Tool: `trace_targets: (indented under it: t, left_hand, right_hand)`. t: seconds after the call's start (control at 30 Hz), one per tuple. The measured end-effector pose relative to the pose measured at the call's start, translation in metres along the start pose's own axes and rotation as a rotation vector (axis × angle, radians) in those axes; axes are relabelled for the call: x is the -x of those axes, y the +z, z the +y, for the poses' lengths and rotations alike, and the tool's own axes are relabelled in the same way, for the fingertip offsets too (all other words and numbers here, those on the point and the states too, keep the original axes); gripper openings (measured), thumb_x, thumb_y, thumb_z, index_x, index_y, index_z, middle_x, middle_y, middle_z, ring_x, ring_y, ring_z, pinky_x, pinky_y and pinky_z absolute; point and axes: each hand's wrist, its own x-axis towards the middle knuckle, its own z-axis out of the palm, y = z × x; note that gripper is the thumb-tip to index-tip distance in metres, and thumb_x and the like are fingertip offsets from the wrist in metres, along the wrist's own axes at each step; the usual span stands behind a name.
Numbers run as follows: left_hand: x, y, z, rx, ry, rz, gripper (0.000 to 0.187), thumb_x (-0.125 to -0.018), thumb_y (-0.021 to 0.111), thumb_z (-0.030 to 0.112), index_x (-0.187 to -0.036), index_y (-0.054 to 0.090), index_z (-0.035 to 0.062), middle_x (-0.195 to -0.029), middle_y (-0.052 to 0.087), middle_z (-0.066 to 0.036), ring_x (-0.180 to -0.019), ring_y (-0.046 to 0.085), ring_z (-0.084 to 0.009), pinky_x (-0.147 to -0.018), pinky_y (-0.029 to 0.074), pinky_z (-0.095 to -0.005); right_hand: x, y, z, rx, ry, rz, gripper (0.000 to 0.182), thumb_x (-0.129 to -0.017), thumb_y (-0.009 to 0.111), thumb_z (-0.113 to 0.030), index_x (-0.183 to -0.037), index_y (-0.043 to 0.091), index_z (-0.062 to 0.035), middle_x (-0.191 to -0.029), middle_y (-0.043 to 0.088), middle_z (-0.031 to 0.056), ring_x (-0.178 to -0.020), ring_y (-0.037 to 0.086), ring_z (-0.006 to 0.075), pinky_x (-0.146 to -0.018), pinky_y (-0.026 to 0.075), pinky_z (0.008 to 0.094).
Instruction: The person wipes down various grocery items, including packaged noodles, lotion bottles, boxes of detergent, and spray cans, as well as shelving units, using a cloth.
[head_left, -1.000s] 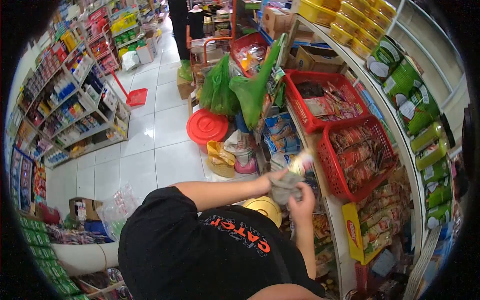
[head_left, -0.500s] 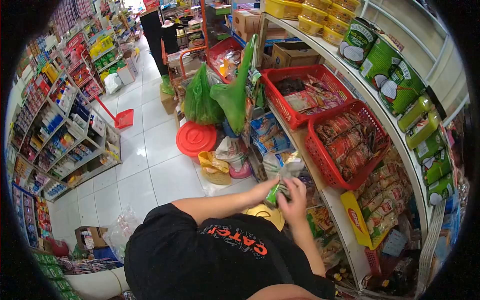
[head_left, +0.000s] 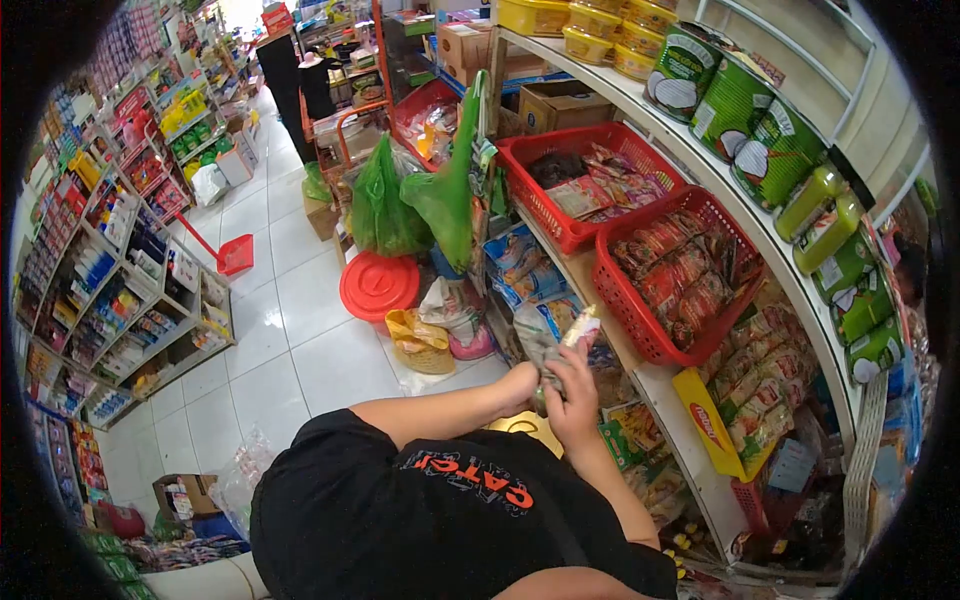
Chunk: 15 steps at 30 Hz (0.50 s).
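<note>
Before my chest, my right hand (head_left: 574, 388) is closed around a small plastic packet (head_left: 583, 328), pale and yellowish at its upper end. Its lower part looks dark green, and the fingers cover much of it. What is inside I cannot make out. My left hand (head_left: 520, 386) is closed at the packet's lower end, its fingertips partly hidden. Just below the hands is a golden round lid (head_left: 530, 425). Right beside them, the lower shelf holds packaged goods, including a green packet (head_left: 622, 445).
Red baskets of packets (head_left: 625, 335) sit on the shelf at right. Large green coconut cans (head_left: 735, 95) stand above, with a yellow box (head_left: 712, 425) below. A red-lidded bucket (head_left: 380, 285), green bags (head_left: 385, 205) and a woven basket (head_left: 420, 355) lie ahead.
The packet has turned in my hands, its green face now mostly hidden and its pale end pointing up and right. The surroundings have shifted slightly left in view.
</note>
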Motion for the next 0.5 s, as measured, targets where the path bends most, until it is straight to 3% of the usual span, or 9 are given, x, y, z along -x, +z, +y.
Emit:
trace_targets:
  t: [0.07,0.1,0.2,0.3,0.33,0.37,0.43,0.47,0.5]
  left_hand:
    - [0.013,0.015,0.012,0.095,-0.044,0.084,0.045,-0.09,0.027,0.042,-0.118,0.042,0.011,-0.094,0.058,-0.01,-0.072,0.06,-0.0194,-0.052,0.05,-0.0331]
    - [0.008,0.001,0.002,0.099,-0.153,-0.054,0.044,-0.09,0.027,0.042,-0.112,0.046,0.0089,-0.078,0.06,-0.006,-0.061,0.058,-0.0183,-0.049,0.048,-0.0302]
    - [0.029,0.009,0.01,0.054,-0.376,-0.244,0.045,-0.091,0.027,0.044,-0.107,0.048,0.0079,-0.073,0.058,-0.006,-0.055,0.056,-0.0168,-0.046,0.047,-0.0288]
    - [0.027,0.005,0.001,0.068,-0.288,-0.276,0.046,-0.09,0.028,0.046,-0.105,0.049,0.0085,-0.072,0.058,-0.005,-0.056,0.057,-0.016,-0.046,0.047,-0.0282]
    - [0.025,0.004,0.003,0.064,-0.273,-0.291,0.046,-0.09,0.028,0.046,-0.105,0.049,0.0087,-0.074,0.058,-0.005,-0.058,0.057,-0.0162,-0.047,0.048,-0.0283]
    - [0.022,0.005,0.005,0.144,-0.253,-0.168,0.045,-0.09,0.027,0.046,-0.105,0.05,0.0094,-0.074,0.058,-0.006,-0.059,0.058,-0.0181,-0.048,0.048,-0.0295]
    - [0.019,0.015,0.012,0.261,-0.174,0.087,0.045,-0.089,0.028,0.047,-0.104,0.05,0.0101,-0.076,0.059,-0.006,-0.062,0.059,-0.0198,-0.049,0.049,-0.0312]
    - [0.02,0.02,0.014,0.299,-0.107,0.218,0.045,-0.089,0.028,0.047,-0.104,0.05,0.0101,-0.077,0.059,-0.006,-0.064,0.059,-0.0195,-0.049,0.049,-0.0317]
    - [0.024,0.019,0.014,0.233,-0.139,0.142,0.046,-0.088,0.029,0.048,-0.104,0.049,0.0098,-0.078,0.059,-0.007,-0.064,0.059,-0.02,-0.048,0.048,-0.0322]
  right_hand:
    - [-0.001,0.0,0.02,0.108,-0.017,0.024,0.023,-0.075,0.054,-0.006,-0.098,0.054,-0.0035,-0.118,0.048,0.0156,-0.122,0.03,0.0392,-0.099,0.025,0.0442]
    - [-0.002,-0.001,0.034,0.163,-0.025,0.037,0.022,-0.076,0.053,-0.006,-0.098,0.054,-0.0034,-0.117,0.048,0.0158,-0.121,0.03,0.0394,-0.099,0.025,0.0442]
    - [-0.012,-0.016,0.069,0.14,0.18,0.338,0.023,-0.076,0.051,-0.005,-0.098,0.054,-0.0029,-0.115,0.049,0.0164,-0.12,0.033,0.0371,-0.098,0.027,0.0413]
    - [-0.011,-0.029,0.071,-0.034,0.31,0.402,0.021,-0.078,0.05,-0.004,-0.098,0.054,-0.0009,-0.117,0.048,0.0154,-0.119,0.036,0.0304,-0.097,0.028,0.0404]
    - [-0.007,-0.027,0.06,-0.178,0.253,0.353,0.023,-0.077,0.049,-0.004,-0.099,0.054,-0.0017,-0.115,0.05,0.0144,-0.117,0.038,0.0285,-0.097,0.029,0.0398]
    - [-0.002,-0.022,0.042,-0.096,0.167,0.316,0.026,-0.071,0.051,-0.002,-0.097,0.056,-0.0028,-0.111,0.052,0.0158,-0.112,0.043,0.0315,-0.097,0.031,0.0375]
    - [0.013,-0.01,0.019,-0.128,0.03,-0.108,0.029,-0.07,0.055,-0.001,-0.099,0.056,-0.0061,-0.117,0.047,0.0146,-0.117,0.039,0.0327,-0.098,0.03,0.0398]
    - [0.015,-0.008,0.004,-0.057,-0.141,-0.139,0.029,-0.07,0.057,-0.003,-0.099,0.056,-0.0073,-0.12,0.045,0.0143,-0.121,0.033,0.0349,-0.099,0.028,0.042]
    - [0.019,-0.007,0.007,-0.032,-0.159,-0.137,0.033,-0.069,0.062,-0.004,-0.101,0.056,-0.0082,-0.122,0.044,0.014,-0.122,0.032,0.0349,-0.099,0.028,0.0412]
